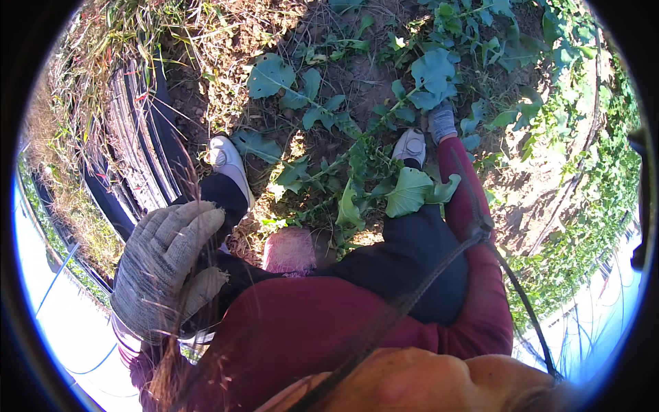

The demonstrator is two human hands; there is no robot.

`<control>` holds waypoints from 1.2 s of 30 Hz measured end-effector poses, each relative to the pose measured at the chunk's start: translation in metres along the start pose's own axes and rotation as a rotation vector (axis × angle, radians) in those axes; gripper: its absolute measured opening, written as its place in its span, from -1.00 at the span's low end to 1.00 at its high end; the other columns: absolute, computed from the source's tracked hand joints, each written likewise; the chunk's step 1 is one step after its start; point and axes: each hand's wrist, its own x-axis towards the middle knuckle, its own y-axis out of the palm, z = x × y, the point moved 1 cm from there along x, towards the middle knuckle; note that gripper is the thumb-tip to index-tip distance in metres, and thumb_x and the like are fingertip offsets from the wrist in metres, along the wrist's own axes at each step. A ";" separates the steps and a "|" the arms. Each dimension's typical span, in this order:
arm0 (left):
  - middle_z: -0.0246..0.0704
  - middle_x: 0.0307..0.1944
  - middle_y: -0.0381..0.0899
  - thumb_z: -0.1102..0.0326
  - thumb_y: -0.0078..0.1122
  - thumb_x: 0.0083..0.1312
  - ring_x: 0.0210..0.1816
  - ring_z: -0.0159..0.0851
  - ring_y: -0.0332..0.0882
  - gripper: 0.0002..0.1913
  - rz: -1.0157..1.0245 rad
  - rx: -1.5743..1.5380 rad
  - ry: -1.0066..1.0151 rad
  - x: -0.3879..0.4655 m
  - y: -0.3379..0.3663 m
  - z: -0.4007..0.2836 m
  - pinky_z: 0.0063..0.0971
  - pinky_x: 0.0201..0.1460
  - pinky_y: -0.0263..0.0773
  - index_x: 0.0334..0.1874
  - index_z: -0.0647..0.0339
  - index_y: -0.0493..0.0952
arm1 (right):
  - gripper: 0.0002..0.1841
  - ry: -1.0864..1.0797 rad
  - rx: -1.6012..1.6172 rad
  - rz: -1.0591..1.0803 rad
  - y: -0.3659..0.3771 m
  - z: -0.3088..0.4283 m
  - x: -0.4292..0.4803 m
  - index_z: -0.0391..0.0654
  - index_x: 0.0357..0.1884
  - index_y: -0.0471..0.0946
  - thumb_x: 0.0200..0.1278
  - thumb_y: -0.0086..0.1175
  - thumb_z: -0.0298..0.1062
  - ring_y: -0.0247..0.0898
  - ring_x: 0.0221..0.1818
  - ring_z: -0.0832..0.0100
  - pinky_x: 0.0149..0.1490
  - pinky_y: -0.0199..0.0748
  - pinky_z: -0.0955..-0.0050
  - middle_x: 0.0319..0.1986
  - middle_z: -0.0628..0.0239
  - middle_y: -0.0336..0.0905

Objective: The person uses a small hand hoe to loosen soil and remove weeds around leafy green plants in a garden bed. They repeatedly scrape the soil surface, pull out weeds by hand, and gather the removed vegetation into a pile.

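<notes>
My left hand, in a grey knitted work glove, is raised near my left knee with its fingers together and slightly bent; nothing shows in it. My right hand, gloved in grey too, reaches down beside my right shoe. Its fingers are partly hidden under a broad blue-green leaf, so its hold cannot be made out. Between my feet spreads a leafy green plant with lobed leaves. A paler leaf lies against my right trouser leg.
My left shoe stands on soil and dry grass. Black plastic sheeting runs along the left. A pink object is on the ground between my legs. More leafy plants grow at the upper right, and dense greenery lines the right side.
</notes>
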 end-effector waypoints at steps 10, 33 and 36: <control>-0.09 0.24 0.49 0.30 0.40 0.13 0.22 0.10 0.47 -0.33 -0.107 -0.033 -0.011 -0.016 0.002 0.014 -0.05 0.28 0.35 0.33 0.25 0.43 | -0.73 0.837 0.780 -0.117 -0.022 0.049 -0.107 -0.06 -0.19 0.46 0.57 -0.05 -0.07 0.23 -0.68 0.61 -0.65 0.14 0.53 -0.60 0.54 0.35; -0.07 0.16 0.55 0.25 0.46 0.02 0.13 0.09 0.53 -0.30 -0.150 0.003 0.046 -0.017 0.014 0.019 -0.07 0.21 0.41 0.27 0.29 0.48 | -0.52 0.604 -0.040 -0.217 -0.042 0.007 -0.191 -0.15 -0.05 0.57 0.53 -0.08 0.12 0.56 -0.31 -0.05 -0.17 0.49 0.08 -0.35 -0.01 0.63; -0.05 0.16 0.53 0.22 0.42 0.04 0.13 0.10 0.53 -0.31 -0.132 0.054 0.093 -0.012 0.016 0.018 -0.06 0.20 0.41 0.26 0.32 0.47 | -0.54 0.709 -0.143 -0.188 -0.049 0.011 -0.186 -0.15 -0.11 0.54 0.52 -0.08 0.12 0.56 -0.30 -0.05 -0.20 0.47 0.07 -0.37 0.00 0.62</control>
